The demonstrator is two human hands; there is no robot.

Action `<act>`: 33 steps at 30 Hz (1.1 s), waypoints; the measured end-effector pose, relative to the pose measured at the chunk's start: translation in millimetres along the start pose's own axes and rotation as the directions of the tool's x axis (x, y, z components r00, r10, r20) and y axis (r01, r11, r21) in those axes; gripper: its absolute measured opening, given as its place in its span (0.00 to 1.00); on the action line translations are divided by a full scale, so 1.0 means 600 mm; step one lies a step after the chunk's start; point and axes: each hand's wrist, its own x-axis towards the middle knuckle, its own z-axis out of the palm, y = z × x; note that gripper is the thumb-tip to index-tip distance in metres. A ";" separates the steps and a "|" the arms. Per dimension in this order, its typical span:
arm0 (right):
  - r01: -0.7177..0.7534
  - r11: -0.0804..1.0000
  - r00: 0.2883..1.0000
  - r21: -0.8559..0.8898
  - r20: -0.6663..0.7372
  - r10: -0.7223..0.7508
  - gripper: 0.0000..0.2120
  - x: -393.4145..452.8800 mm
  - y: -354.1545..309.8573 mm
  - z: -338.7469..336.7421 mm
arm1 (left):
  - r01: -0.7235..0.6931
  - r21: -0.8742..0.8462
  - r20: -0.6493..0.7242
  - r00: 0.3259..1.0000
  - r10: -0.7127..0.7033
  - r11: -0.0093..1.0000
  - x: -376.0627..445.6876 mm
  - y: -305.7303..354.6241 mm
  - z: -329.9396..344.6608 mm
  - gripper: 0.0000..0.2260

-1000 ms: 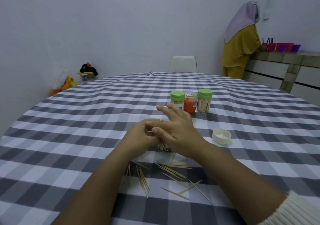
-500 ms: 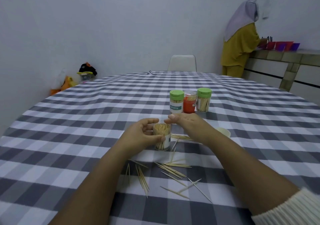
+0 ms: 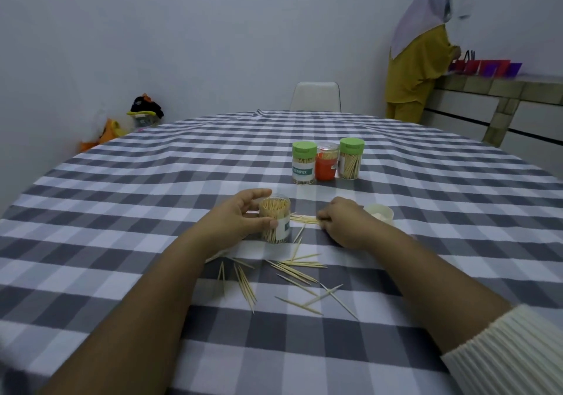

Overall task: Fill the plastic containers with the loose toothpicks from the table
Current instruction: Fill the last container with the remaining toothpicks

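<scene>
Gripping open container (image 3: 275, 221), right hand (image 3: 341, 224) pinching toothpicks (image 3: 304, 219)

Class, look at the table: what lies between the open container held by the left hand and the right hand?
In the head view, a small bundle of toothpicks lies on the cloth between the open container and the right hand, whose fingers grip its far end.
</scene>
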 end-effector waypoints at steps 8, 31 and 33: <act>0.060 0.948 0.993 0.312 0.075 -0.088 0.15 -0.040 -0.028 -0.020 | -0.008 -0.001 0.010 1.000 0.008 1.000 -0.010 -0.008 -0.020 0.27; 0.097 0.979 0.986 0.179 0.118 -0.120 0.07 -0.113 -0.046 -0.012 | -0.038 -0.033 -0.027 0.999 0.038 0.999 -0.026 -0.008 -0.011 0.27; 0.091 0.978 0.990 0.190 0.089 -0.109 0.11 -0.110 -0.052 -0.006 | -0.036 -0.036 -0.024 0.999 0.036 0.999 -0.026 -0.009 -0.011 0.27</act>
